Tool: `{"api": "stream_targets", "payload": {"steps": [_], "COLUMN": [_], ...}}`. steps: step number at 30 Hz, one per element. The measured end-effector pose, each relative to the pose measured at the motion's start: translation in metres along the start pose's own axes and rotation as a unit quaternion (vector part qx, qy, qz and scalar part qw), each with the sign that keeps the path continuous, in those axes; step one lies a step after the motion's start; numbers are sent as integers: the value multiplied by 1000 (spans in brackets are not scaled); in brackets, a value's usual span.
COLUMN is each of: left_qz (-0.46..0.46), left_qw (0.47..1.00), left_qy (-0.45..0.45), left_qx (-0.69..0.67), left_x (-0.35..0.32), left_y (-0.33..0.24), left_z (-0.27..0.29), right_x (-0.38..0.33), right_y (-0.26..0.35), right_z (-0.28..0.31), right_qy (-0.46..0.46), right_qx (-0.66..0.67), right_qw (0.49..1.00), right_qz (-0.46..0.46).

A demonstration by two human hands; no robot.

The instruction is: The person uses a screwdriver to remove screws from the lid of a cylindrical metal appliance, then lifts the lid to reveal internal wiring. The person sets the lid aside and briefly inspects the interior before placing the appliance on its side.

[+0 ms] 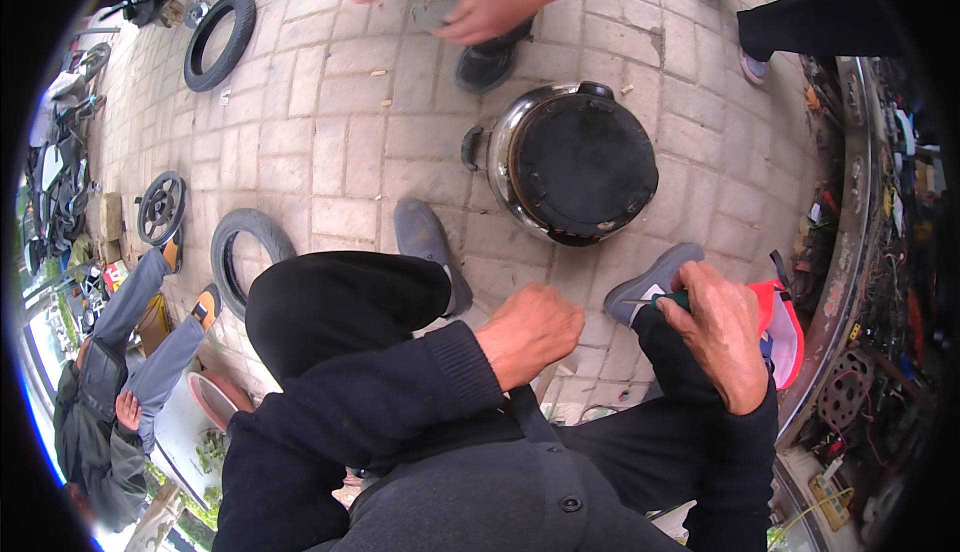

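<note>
My left hand [535,332] is closed in front of my body, over the gap between my knees. Whatever its fingers hold, if anything, is hidden. In my right hand [720,332], above my right knee, is a screwdriver with a dark green handle [672,301]; its thin shaft points left over my grey shoe [650,282]. Beyond my feet an upturned metal pot [510,167] rests on the paving, its black base [590,162] facing up and black handles at its rim. Neither hand touches the pot.
A co-worker's hands [490,14] reach in at the top, beyond the pot. Tyres [220,42] and a small spoked wheel [161,208] lie at left, near a seated person [120,372]. At right are a red-and-white item [783,332] and a metal ledge [845,252] with piled parts.
</note>
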State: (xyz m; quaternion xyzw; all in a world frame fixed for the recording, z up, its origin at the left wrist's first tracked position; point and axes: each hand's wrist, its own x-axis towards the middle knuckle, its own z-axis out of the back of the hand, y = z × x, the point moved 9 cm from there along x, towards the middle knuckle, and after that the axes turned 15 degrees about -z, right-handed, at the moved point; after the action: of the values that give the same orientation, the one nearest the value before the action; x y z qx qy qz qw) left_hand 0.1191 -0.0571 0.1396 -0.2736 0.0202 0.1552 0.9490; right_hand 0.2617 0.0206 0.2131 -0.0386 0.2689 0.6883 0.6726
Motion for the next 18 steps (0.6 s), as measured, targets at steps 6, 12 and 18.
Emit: {"api": "stream_targets", "payload": {"steps": [6,12,18], "left_qz": [10,18,25], "left_qw": [1000,1000,998], "left_qy": [18,25,55], "left_qx": [-13,-2,-5], "left_x": [-2,-2,-3], "left_y": [6,7,9], "left_z": [5,7,4], "right_x": [-2,-4,-7], "right_y": [4,3,3], "right_z": [2,-5,-1], "right_qy": [-28,-25,-21], "right_qx": [12,-11,13], "right_qw": [998,999,999], "right_qz": [62,42,44]}}
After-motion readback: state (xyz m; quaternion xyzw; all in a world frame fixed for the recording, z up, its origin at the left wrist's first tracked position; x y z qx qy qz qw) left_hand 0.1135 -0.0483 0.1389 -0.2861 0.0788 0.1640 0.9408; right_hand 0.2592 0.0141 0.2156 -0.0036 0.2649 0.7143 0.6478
